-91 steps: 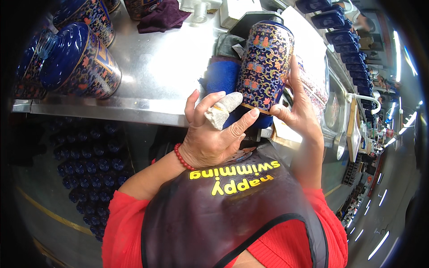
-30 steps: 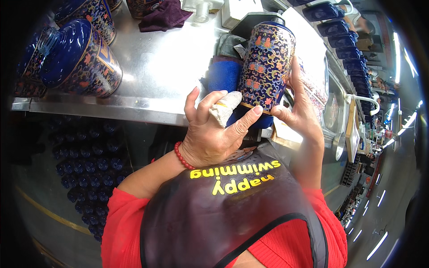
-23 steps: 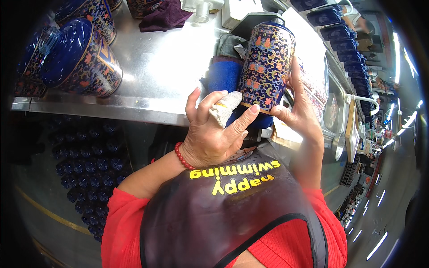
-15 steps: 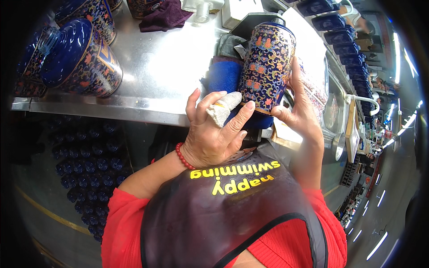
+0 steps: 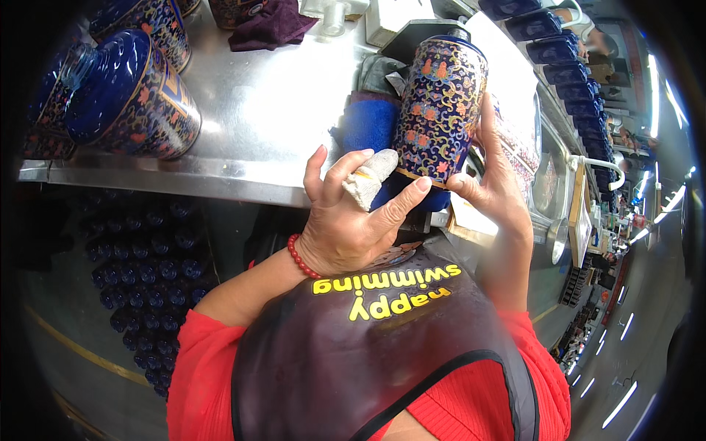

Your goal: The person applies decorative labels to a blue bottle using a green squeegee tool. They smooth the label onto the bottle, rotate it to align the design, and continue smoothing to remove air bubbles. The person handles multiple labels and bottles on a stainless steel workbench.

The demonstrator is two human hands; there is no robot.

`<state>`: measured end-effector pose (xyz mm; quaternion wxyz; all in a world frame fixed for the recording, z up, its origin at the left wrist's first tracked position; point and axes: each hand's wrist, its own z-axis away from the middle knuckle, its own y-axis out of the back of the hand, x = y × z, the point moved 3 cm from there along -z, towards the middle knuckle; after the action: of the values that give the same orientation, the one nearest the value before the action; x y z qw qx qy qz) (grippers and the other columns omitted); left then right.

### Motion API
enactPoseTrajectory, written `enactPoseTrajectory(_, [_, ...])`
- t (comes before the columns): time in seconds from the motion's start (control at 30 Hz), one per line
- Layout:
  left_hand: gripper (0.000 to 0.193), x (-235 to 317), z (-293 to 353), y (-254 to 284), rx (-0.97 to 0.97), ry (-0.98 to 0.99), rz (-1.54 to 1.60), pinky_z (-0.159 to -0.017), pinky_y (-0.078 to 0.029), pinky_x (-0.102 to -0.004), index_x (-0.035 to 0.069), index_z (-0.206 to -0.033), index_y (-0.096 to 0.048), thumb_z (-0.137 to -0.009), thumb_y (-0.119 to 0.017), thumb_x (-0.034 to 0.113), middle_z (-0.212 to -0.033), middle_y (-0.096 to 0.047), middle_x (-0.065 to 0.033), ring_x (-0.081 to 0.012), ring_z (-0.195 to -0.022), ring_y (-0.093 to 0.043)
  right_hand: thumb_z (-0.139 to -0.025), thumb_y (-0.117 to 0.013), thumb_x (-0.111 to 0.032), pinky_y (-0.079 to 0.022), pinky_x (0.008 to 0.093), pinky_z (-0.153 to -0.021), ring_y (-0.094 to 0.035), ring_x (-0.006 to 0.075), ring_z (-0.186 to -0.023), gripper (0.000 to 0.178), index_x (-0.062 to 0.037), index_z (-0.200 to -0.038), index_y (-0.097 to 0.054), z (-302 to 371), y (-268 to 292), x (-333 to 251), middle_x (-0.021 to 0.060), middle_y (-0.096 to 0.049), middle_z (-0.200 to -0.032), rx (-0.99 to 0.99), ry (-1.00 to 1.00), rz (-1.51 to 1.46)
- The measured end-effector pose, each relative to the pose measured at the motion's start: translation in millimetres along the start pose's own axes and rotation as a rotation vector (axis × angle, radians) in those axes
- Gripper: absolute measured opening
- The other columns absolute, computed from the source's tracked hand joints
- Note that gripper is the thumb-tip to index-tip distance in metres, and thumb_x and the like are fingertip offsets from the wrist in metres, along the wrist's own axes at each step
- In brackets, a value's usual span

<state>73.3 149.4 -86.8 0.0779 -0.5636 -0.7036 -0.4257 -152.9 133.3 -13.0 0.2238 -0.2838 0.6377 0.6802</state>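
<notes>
A dark blue ceramic bottle [image 5: 441,110], patterned with orange flowers and yellow scrolls, leans at the worktable's near edge. My right hand [image 5: 494,180] grips its lower right side, thumb near the base and fingers running up the side. Next to its lower left is my left hand [image 5: 349,220], fingers spread, with a whitish cloth finger cover [image 5: 370,178] on one finger. The left thumb tip lies against the bottle's bottom rim. Red beads circle the left wrist. Directly left of the bottle sits a blue cloth-like pad [image 5: 368,126].
Large lidded blue jars [image 5: 140,103] stand at the table's left. A dark purple cloth [image 5: 272,26] and a small clear glass container [image 5: 333,18] lie at the back. Rows of blue pieces [image 5: 154,272] sit below left; blue boxes [image 5: 562,55] line the right.
My left thumb has slid slightly right and downward along the bottle's base, and the other left fingers have shifted a little. The bottle and right hand stay nearly still.
</notes>
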Motion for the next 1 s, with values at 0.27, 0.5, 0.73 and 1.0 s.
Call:
enactPoseTrajectory(0.27, [0.059,0.2,0.1,0.0,-0.026,0.035,0.019,-0.118,-0.014,-0.0577,0.020,-0.137,-0.066,-0.078,-0.074,0.023,-0.128,-0.065,-0.0189,-0.0343,-0.126,-0.048,-0.073,-0.081,-0.066,-0.044,0.0479,-0.108,-0.055,0.0368,-0.130,0.130,-0.0076,-0.164,-0.009,0.0,0.1,-2.3,0.0242,-0.048,-0.150,0.008,0.001,0.009])
enactPoseTrajectory(0.5, [0.057,-0.8,1.9,-0.3,-0.011,0.034,0.043,-0.119,-0.014,-0.0574,0.016,-0.136,-0.066,-0.080,-0.073,0.024,-0.127,-0.065,-0.0192,-0.0351,-0.125,-0.050,-0.074,-0.082,-0.063,-0.043,0.0461,-0.110,-0.053,0.0353,-0.132,0.129,-0.0047,-0.164,-0.009,-0.4,0.3,-2.6,0.0229,-0.046,-0.152,-0.006,0.014,-0.042])
enactPoseTrajectory(0.73, [0.053,0.9,-0.1,3.7,0.038,-0.057,-0.028,-0.117,-0.014,-0.0619,0.014,-0.135,-0.063,-0.089,-0.067,0.042,-0.138,-0.058,-0.0160,-0.0354,-0.136,-0.040,-0.076,-0.083,-0.057,-0.038,0.0442,-0.115,-0.044,0.0315,-0.141,0.129,0.0000,-0.162,-0.006,-0.8,2.8,-2.3,0.0237,-0.035,-0.159,-0.036,0.040,-0.024])
enactPoseTrajectory(1.0, [0.081,7.2,-11.7,-5.5,-0.113,-0.083,-0.084,-0.118,-0.003,-0.0642,0.011,-0.151,-0.047,-0.097,-0.043,0.071,-0.144,-0.055,-0.0141,-0.0364,-0.146,-0.028,-0.075,-0.082,-0.062,-0.036,0.0439,-0.116,-0.041,0.0346,-0.144,0.131,-0.0005,-0.162,-0.006,0.7,0.5,1.8,0.0261,-0.031,-0.161,-0.041,0.004,-0.083])
